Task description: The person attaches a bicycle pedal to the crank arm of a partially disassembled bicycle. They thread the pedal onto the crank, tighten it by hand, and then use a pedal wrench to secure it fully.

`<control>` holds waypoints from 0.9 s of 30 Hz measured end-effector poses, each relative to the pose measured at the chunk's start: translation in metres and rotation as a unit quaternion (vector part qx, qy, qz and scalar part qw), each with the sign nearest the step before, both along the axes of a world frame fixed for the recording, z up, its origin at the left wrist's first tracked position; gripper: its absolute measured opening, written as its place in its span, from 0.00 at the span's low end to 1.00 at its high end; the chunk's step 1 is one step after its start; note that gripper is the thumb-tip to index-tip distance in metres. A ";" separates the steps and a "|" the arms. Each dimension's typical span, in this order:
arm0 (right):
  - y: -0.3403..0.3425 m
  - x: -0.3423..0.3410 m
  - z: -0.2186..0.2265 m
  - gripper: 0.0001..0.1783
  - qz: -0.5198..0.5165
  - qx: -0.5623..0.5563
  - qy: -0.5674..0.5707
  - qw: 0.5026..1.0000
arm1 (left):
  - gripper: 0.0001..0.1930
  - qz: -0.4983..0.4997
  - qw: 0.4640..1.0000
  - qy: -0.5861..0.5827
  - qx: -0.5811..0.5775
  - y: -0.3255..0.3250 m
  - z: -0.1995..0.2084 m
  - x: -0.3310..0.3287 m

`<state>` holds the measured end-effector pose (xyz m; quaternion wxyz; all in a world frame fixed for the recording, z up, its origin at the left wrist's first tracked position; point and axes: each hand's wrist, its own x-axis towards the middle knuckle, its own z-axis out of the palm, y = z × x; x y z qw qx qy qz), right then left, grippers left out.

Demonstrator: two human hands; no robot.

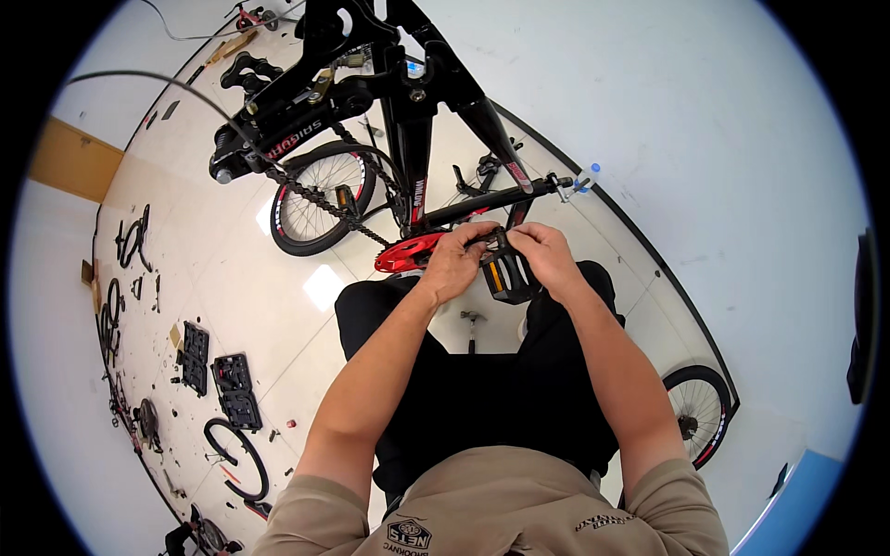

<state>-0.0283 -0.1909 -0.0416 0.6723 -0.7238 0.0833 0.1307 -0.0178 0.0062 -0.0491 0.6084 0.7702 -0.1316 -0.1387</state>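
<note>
Black pedal point(508, 280), qty 1, betw. left hand point(452, 264) & right hand point(547, 254), right of red chainring point(394, 258). Hands near-together, fingers pinched on pedal's far end. Step, prob.: fiddly handwork at axle end; next move calls for steady grip, axle kept in line. Also: 2nd pedal point(346, 200), far left, qty 1; chainring, qty 1; hammer point(472, 320), qty 1; bottle point(588, 178), far right, qty 1; wheel point(702, 422), near right, qty 1; others left, count unclear.
</note>
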 end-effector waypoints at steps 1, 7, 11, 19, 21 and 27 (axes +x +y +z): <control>0.000 -0.003 0.001 0.15 -0.001 -0.042 -0.037 0.998 | 0.19 0.004 1.000 0.002 0.003 -0.001 0.001 0.000; 0.019 -0.032 0.040 0.21 0.019 -0.334 -0.199 0.921 | 0.19 0.007 1.000 0.007 0.016 0.000 0.005 0.002; 0.019 -0.009 0.019 0.19 -0.023 -0.229 -0.064 0.971 | 0.20 0.010 1.000 0.000 0.006 -0.001 0.001 0.002; 0.013 0.002 0.013 0.11 -0.036 0.145 0.133 0.980 | 0.19 0.014 0.999 0.035 0.006 -0.003 0.016 -0.006; 0.010 0.004 -0.002 0.11 -0.025 0.223 0.138 0.965 | 0.19 0.018 1.000 0.009 -0.003 -0.003 0.009 -0.005; 0.015 -0.003 -0.023 0.16 0.021 0.541 0.217 0.812 | 0.19 0.015 0.988 0.133 -0.079 0.001 0.011 -0.005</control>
